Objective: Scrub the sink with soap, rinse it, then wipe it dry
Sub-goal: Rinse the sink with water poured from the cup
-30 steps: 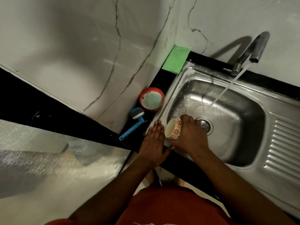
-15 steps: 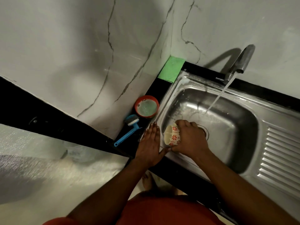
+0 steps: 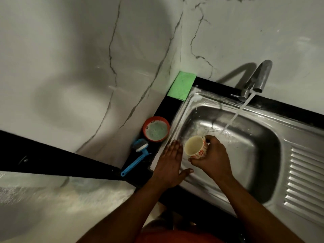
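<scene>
1. L hand [image 3: 171, 165]: I see it flat, fingers straight, palm on near-left rim of sink [image 3: 259, 151].
2. R hand [image 3: 213, 160]: wrapped round cup [image 3: 196, 147] over basin's left side. Cup is tipped, mouth toward L hand, axis approx left-right.
3. Basin: open room right of cup; stream from tap [image 3: 257, 79] lands just behind R hand.
4. Left ledge: brush [image 3: 136, 158], bowl [image 3: 156, 128], cloth [image 3: 182, 85] in far corner.

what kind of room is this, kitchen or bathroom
Most likely a home kitchen. A stainless steel sink with a ribbed drainboard sits in a black counter, the tap runs into it, and a blue dish brush and a red bowl lie beside it.
</scene>
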A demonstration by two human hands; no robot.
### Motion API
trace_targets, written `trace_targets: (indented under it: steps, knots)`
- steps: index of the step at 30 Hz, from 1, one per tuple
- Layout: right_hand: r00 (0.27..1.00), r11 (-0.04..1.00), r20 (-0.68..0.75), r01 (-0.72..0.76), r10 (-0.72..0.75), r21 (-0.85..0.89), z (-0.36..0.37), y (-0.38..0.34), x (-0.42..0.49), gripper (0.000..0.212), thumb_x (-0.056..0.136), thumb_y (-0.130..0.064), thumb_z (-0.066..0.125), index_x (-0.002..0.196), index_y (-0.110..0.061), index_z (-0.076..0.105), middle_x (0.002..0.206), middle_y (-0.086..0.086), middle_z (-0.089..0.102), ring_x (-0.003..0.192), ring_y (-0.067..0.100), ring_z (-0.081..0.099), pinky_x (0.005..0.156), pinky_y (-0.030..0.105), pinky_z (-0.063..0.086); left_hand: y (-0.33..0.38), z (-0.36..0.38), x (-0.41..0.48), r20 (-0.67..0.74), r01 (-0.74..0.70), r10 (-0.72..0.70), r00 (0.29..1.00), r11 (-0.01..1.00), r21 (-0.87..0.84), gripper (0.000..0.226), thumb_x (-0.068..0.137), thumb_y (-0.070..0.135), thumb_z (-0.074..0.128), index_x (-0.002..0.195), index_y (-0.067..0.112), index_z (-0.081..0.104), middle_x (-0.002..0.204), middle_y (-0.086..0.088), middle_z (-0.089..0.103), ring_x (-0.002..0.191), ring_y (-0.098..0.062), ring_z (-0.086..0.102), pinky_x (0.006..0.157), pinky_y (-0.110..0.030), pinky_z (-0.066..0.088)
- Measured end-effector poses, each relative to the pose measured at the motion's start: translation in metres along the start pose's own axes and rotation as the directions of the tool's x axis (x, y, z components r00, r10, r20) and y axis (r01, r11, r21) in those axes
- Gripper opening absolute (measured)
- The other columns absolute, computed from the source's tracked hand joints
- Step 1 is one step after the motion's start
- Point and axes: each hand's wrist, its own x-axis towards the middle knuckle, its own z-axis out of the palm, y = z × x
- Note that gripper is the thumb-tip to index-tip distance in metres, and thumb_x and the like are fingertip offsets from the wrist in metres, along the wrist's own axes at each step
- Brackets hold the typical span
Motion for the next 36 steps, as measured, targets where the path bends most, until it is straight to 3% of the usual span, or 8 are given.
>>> trace_targets:
  steps: [5, 9, 11, 16, 20, 27, 32, 36]
  knots:
    - [0.985, 0.951, 0.143, 0.136, -0.1, -0.278, -0.011, -0.017, 0.027, 0.099, 0.044, -0.057, 0.081, 0.13, -0.027, 0.043, 0.121, -0.004, 0.057, 0.109, 0.023, 0.051, 0.079, 0.039, 0.052, 0.005, -0.005, 0.028, -0.022, 0.059, -0.06, 0.998, 0.998, -0.021, 0.118, 0.091, 0.082, 0.041, 0.165, 0.004, -0.009, 0.173, -0.016, -0.014, 0.16, -0.029, -0.015, 0.131, -0.044, -0.004]
    - [0.958, 0.757, 0.146, 0.284, -0.246, -0.589, -0.015, -0.048, 0.059, 0.102, 0.052, -0.062, 0.08, 0.137, -0.019, 0.042, 0.128, 0.005, 0.058, 0.115, 0.028, 0.053, 0.089, 0.044, 0.051, 0.014, -0.008, 0.051, -0.061, 0.11, -0.109, 0.992, 0.994, 0.019, 0.127, 0.092, 0.078, 0.048, 0.151, 0.008, -0.041, 0.167, -0.022, -0.027, 0.156, -0.037, -0.026, 0.128, -0.046, -0.012]
    - [0.968, 0.72, 0.146, 0.249, -0.204, -0.648, -0.014, -0.062, 0.072, 0.103, 0.057, -0.067, 0.077, 0.139, -0.016, 0.041, 0.131, 0.008, 0.057, 0.118, 0.031, 0.052, 0.092, 0.046, 0.049, 0.019, -0.008, 0.059, -0.05, 0.124, -0.122, 0.991, 0.99, 0.06, 0.125, 0.093, 0.076, 0.047, 0.152, 0.006, -0.038, 0.166, -0.027, -0.027, 0.154, -0.042, -0.027, 0.128, -0.051, -0.012]
    - [1.0, 0.891, 0.008, 0.009, -0.006, -0.455, -0.017, -0.054, 0.076, 0.107, 0.056, -0.074, 0.079, 0.137, -0.016, 0.042, 0.127, 0.008, 0.058, 0.117, 0.031, 0.055, 0.085, 0.042, 0.055, 0.022, -0.001, 0.071, 0.109, 0.083, -0.095, 0.989, 0.99, 0.113, 0.114, 0.096, 0.077, 0.042, 0.163, -0.001, -0.006, 0.171, -0.026, -0.011, 0.158, -0.04, -0.016, 0.129, -0.052, -0.005]
    - [0.992, 0.957, -0.12, 0.011, -0.047, -0.289, -0.013, -0.034, 0.058, 0.099, 0.054, -0.065, 0.083, 0.132, -0.017, 0.047, 0.121, 0.005, 0.06, 0.109, 0.028, 0.055, 0.078, 0.04, 0.055, 0.017, 0.003, 0.068, 0.005, 0.058, -0.058, 0.998, 0.998, 0.033, 0.116, 0.092, 0.075, 0.051, 0.165, 0.002, -0.002, 0.172, -0.021, -0.012, 0.16, -0.034, -0.017, 0.13, -0.048, -0.007]
    - [0.959, 0.724, 0.112, 0.27, -0.259, -0.635, -0.02, -0.044, 0.086, 0.097, 0.059, -0.055, 0.08, 0.139, -0.015, 0.042, 0.13, 0.007, 0.056, 0.116, 0.03, 0.051, 0.091, 0.043, 0.049, 0.021, -0.011, 0.091, -0.02, 0.21, -0.21, 0.978, 0.977, 0.027, 0.124, 0.092, 0.074, 0.053, 0.16, 0.002, -0.022, 0.164, -0.023, -0.036, 0.153, -0.039, -0.034, 0.125, -0.048, -0.021]
    - [0.988, 0.643, 0.049, 0.134, -0.148, -0.754, -0.012, -0.067, 0.112, 0.087, 0.073, -0.055, 0.074, 0.138, -0.011, 0.037, 0.128, 0.011, 0.053, 0.113, 0.032, 0.049, 0.082, 0.043, 0.047, 0.023, -0.016, 0.107, -0.015, 0.158, -0.158, 0.987, 0.987, -0.002, 0.121, 0.094, 0.071, 0.052, 0.158, 0.007, -0.028, 0.165, -0.022, -0.033, 0.154, -0.038, -0.031, 0.128, -0.048, -0.014]
    - [0.993, 0.903, -0.115, -0.059, 0.011, -0.426, -0.012, -0.039, 0.093, 0.1, 0.055, -0.073, 0.078, 0.129, -0.014, 0.045, 0.114, 0.007, 0.059, 0.104, 0.029, 0.058, 0.073, 0.038, 0.054, 0.018, -0.011, 0.102, 0.033, 0.008, -0.007, 0.999, 0.999, -0.04, 0.107, 0.095, 0.063, 0.06, 0.165, 0.003, 0.003, 0.172, -0.023, -0.004, 0.16, -0.039, -0.007, 0.129, -0.043, -0.012]
